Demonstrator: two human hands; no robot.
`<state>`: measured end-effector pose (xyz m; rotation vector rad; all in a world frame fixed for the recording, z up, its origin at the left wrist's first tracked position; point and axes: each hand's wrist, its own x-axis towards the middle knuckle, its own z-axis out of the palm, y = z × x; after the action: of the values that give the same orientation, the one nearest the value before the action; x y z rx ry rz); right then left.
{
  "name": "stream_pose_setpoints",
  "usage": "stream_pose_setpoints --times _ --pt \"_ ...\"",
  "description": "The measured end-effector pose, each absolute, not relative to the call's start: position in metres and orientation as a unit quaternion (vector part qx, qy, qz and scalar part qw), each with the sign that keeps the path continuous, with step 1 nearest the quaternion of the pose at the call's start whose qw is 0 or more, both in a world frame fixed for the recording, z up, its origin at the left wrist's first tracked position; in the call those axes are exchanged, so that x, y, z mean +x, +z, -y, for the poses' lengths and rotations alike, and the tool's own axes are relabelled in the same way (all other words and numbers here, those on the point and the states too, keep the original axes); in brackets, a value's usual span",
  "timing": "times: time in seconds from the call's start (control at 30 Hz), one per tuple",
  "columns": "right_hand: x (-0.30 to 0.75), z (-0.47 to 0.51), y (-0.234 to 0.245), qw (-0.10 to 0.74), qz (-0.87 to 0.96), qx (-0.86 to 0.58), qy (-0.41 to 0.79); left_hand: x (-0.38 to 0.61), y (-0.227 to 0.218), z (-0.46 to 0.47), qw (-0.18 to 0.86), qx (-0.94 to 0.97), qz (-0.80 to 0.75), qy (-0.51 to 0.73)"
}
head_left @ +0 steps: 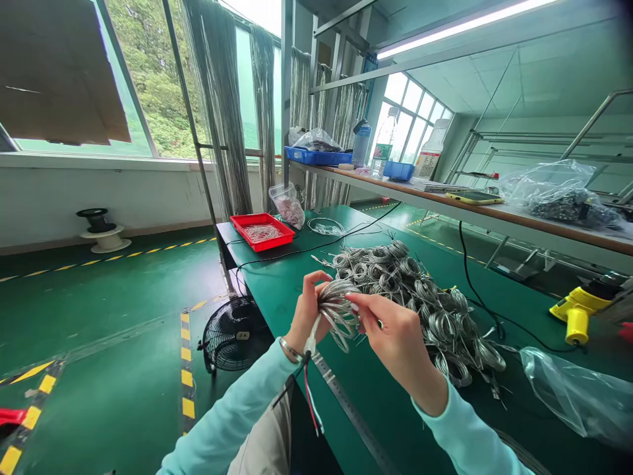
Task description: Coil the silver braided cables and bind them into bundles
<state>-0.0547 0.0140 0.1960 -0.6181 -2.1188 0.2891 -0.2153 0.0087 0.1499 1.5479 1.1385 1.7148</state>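
Note:
My left hand (305, 315) and my right hand (393, 333) are both closed on one coil of silvery braided cable (336, 305), held just above the green workbench (390, 409). The coil's white sleeve end with red and black wire tails (311, 396) hangs down between my forearms. Right behind it lies a big heap of several similar wound cable coils (420, 297). A steel ruler (346, 404) is fixed along the bench's near edge below my hands.
A red tray of wire bits (248, 223) and a clear bag (287, 203) sit at the bench's far end. Right: a yellow tool (576, 315), a black cord (475, 290), a plastic bag (578, 396). A floor fan (233, 333) stands left of the bench.

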Motion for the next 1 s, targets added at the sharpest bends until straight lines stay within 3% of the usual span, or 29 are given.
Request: stream_pose_setpoints --times 0.17,0.33,0.8,0.9,1.0 --pt "-0.056 -0.017 0.196 0.333 0.896 -0.27 -0.114 -0.218 0.147 -0.008 0.172 0.662 -0.42 0.597" --pt "-0.058 -0.024 0.199 0.231 0.933 -0.22 -0.166 -0.221 0.145 -0.008 0.16 0.686 -0.429 0.565" --pt "-0.069 -0.035 0.171 0.459 0.868 -0.186 0.049 -0.207 0.161 -0.004 0.242 0.59 -0.444 0.63" --pt "-0.066 -0.037 0.174 0.493 0.825 -0.239 0.141 -0.21 0.163 -0.005 0.326 0.556 -0.408 0.647" --pt "-0.061 -0.041 0.181 0.485 0.755 -0.317 0.306 -0.216 0.162 -0.008 0.44 0.481 -0.374 0.66"
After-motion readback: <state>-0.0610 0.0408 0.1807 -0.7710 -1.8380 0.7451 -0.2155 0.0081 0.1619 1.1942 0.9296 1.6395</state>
